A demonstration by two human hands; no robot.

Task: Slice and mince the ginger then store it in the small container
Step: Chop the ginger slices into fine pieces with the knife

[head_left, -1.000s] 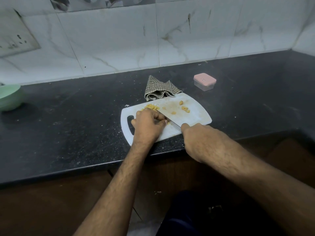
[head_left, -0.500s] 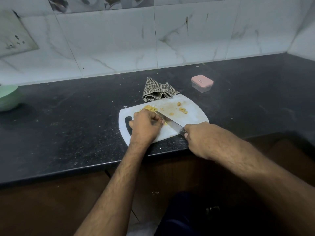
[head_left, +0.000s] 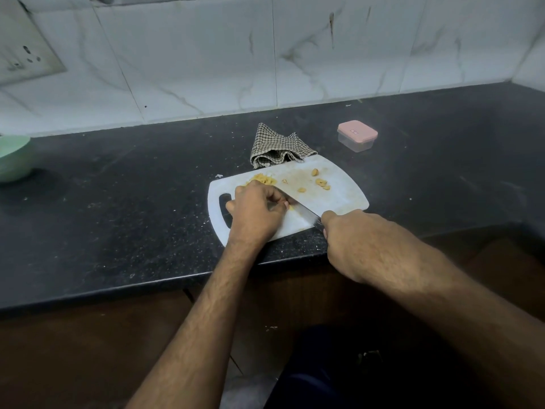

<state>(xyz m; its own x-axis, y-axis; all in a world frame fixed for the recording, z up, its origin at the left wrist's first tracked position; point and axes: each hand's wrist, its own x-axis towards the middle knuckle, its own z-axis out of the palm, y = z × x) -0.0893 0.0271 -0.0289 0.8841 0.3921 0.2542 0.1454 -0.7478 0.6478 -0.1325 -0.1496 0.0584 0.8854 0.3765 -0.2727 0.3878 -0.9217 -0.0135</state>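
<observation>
Slicing is the step in hand, by my reading. The right hand (head_left: 358, 242) is wrapping its fingers round the handle of the knife (head_left: 303, 212), blade angling away from it across the cutting board (head_left: 348, 187) toward the left hand (head_left: 256, 214). That left hand is curling its fingers down over a small piece of ginger (head_left: 290, 207) — only a yellow sliver is showing at its fingertips, right against the blade. Just past its knuckles a heap of cut ginger (head_left: 264, 180) is lying, and more loose pieces (head_left: 321, 183) are sitting beyond the blade's far side.

The small container (head_left: 356, 139), pink lid on, is waiting well beyond the knife hand on the dark counter (head_left: 118, 202), with a checked cloth (head_left: 277, 150) touching the board's far edge.

Next, I'd guess, the blade is needing short cuts close to those tucked fingertips — then mincing, before the lid comes off.
</observation>
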